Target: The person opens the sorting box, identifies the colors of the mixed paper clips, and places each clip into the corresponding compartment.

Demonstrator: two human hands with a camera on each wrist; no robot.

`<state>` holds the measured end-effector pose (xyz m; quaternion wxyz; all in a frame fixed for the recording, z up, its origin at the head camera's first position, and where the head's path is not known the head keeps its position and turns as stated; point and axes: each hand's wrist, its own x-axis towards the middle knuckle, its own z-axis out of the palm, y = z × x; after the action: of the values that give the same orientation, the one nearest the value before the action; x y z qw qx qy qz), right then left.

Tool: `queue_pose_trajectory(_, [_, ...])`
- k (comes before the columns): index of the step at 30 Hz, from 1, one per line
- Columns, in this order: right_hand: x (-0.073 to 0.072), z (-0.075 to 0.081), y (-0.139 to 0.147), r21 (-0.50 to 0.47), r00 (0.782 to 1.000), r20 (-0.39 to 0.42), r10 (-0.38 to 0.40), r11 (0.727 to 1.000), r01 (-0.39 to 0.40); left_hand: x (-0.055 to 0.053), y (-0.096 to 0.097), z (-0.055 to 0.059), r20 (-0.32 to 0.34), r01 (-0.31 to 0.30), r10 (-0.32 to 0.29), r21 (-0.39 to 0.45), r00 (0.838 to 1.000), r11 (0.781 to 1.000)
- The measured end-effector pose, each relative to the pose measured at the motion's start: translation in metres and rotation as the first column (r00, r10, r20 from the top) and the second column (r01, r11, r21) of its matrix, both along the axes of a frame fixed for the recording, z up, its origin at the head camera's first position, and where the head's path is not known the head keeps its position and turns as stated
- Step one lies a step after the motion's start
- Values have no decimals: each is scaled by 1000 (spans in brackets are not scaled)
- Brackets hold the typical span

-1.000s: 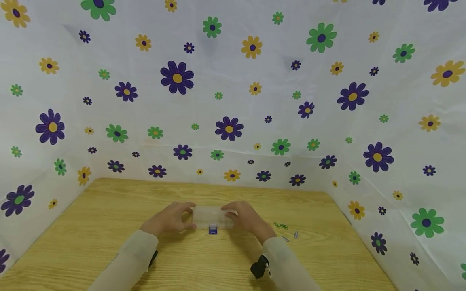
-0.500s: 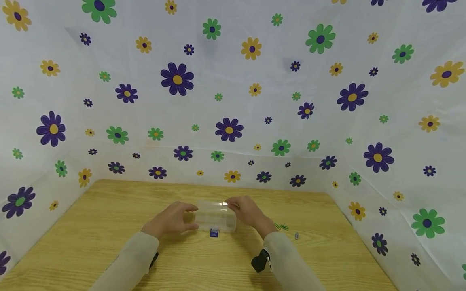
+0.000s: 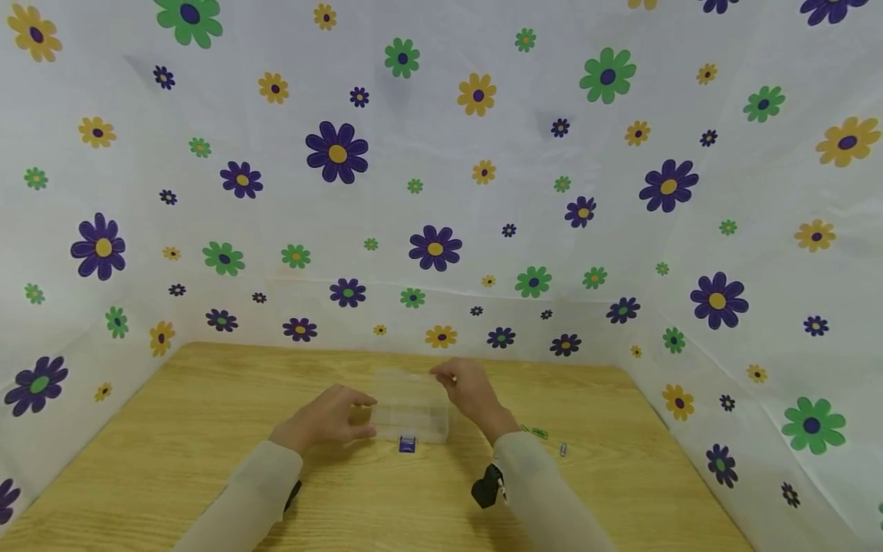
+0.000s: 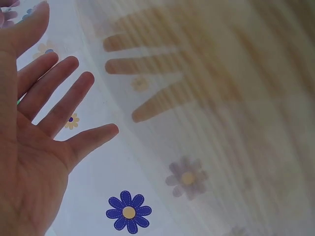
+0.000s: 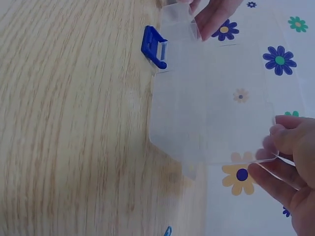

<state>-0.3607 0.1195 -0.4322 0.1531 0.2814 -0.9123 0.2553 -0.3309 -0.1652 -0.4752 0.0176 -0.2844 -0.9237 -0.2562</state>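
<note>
A clear plastic box (image 3: 414,426) with a blue latch (image 3: 408,444) at its front stands on the table. Its lid (image 5: 238,110) is swung up, tilted back. My right hand (image 3: 472,395) pinches the lid's right corner between thumb and fingers, plain in the right wrist view. At the box's left end is my left hand (image 3: 327,418), fingertips right at the edge. The left wrist view shows that hand's fingers (image 4: 74,103) straight and spread, mirrored in the glossy surface beside them. The inside of the box looks see-through, with faint dividing lines.
Green paper clips (image 3: 539,433) and a bluish paper clip (image 3: 562,449) lie on the wooden table (image 3: 386,506), right of the right hand. A flowered white sheet (image 3: 441,207) encloses the table at the back and sides.
My right hand has risen and moved back, lifting the lid from flat to tilted up. The box has shifted slightly right; my left hand has stayed at its left end.
</note>
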Motion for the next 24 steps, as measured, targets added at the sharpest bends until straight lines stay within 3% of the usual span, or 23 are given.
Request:
queue_pose_trajectory(4, [-1,-2,-2,-29,998,-32,-50,998,49,0,0,-2,-15,16,-16,-8,1000,1000])
queue_pose_trajectory(11, [-1,-6,-6,102,988,-145,-52,993,67,5,2,3,-16,15,-16,-15,1000,1000])
queue_pose_trajectory(18, [2,-12,-8,216,987,-144,-73,971,103,6,3,2,12,-34,34,-18,999,999])
queue_pose_trajectory(21, [1,-15,-9,212,989,-137,-58,973,86,7,2,1,19,-49,50,-18,999,999])
queue_pose_trajectory(24, [1,-18,-8,198,996,-81,-44,978,59,6,1,0,21,-55,55,-16,998,998])
